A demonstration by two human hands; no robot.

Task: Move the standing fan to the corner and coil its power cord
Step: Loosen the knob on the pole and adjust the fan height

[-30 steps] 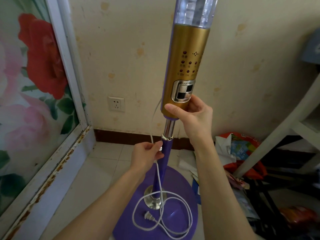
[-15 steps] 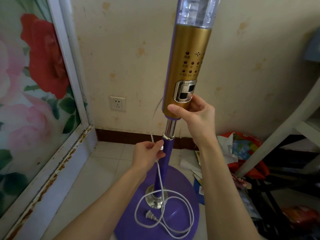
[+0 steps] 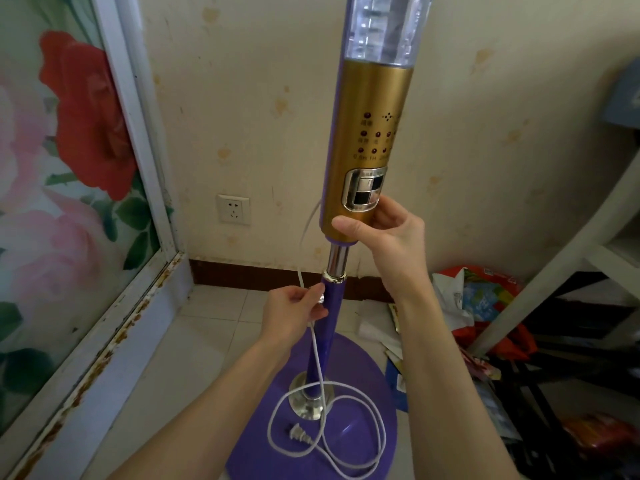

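The standing fan (image 3: 367, 147) has a gold control column, a purple pole and a round purple base (image 3: 360, 445), and it stands upright near the wall corner. My right hand (image 3: 384, 237) grips the bottom of the gold column. My left hand (image 3: 294, 311) pinches the white power cord (image 3: 320, 372) beside the pole's chrome collar. Below that hand the cord drops to the base, where it lies in a loose loop around the pole's foot. Its plug (image 3: 298, 433) rests on the base.
A wall socket (image 3: 233, 209) sits low on the wall left of the fan. A flower-printed glass door with a rusty white frame (image 3: 114, 327) runs along the left. Bags and papers (image 3: 478, 299) litter the floor on the right, under a white slanted furniture leg (image 3: 554, 271).
Both hands keep their holds on the column and the cord. The view has shifted slightly; the fan and cord loop lie much as before.
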